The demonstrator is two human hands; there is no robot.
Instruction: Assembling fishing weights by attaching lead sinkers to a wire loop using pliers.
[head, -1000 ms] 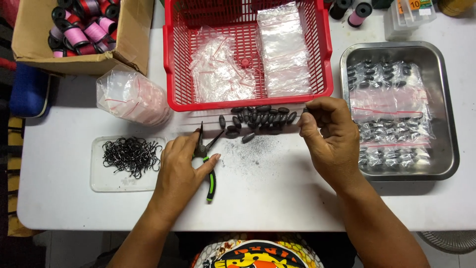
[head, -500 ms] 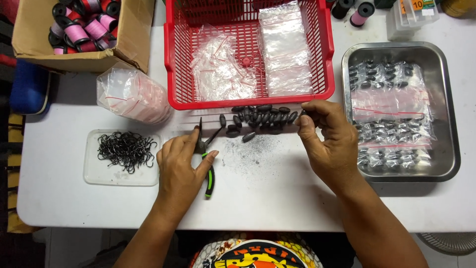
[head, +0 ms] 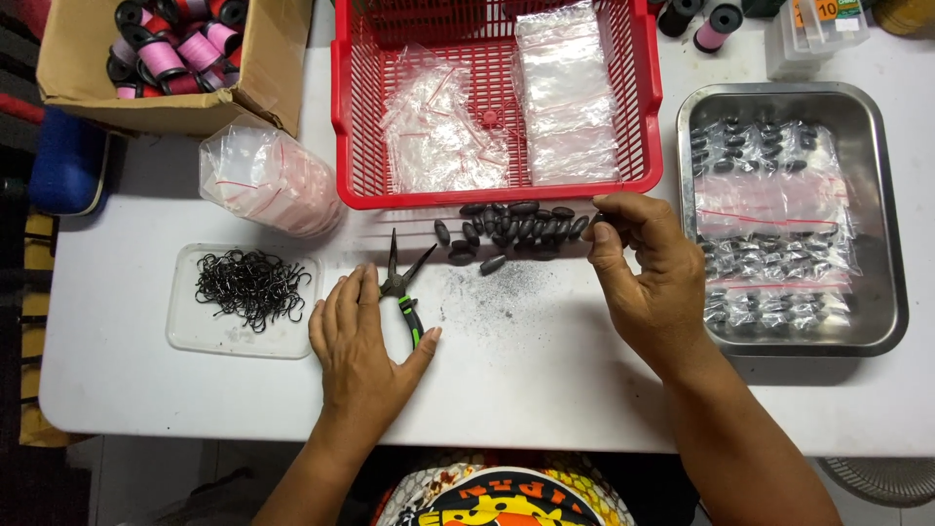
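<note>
Fingers of the left hand [head: 365, 341] lay flat and spread over the green-handled pliers [head: 403, 288] on the white table [head: 545, 390], gripping nothing. Farther out, the right hand [head: 648, 278] pinched at the dark oval sinkers [head: 516, 232] before the red basket [head: 492, 190].

bare forearms; sleeveless, bright patterned shirt [head: 506, 497]

White table [head: 545, 390] under even, bright light, dusted grey near the middle. Dark floor [head: 19, 487] beyond the left edge, with a blue seat [head: 68, 161], possibly 1 stool. Pale floor below the near edge.
</note>
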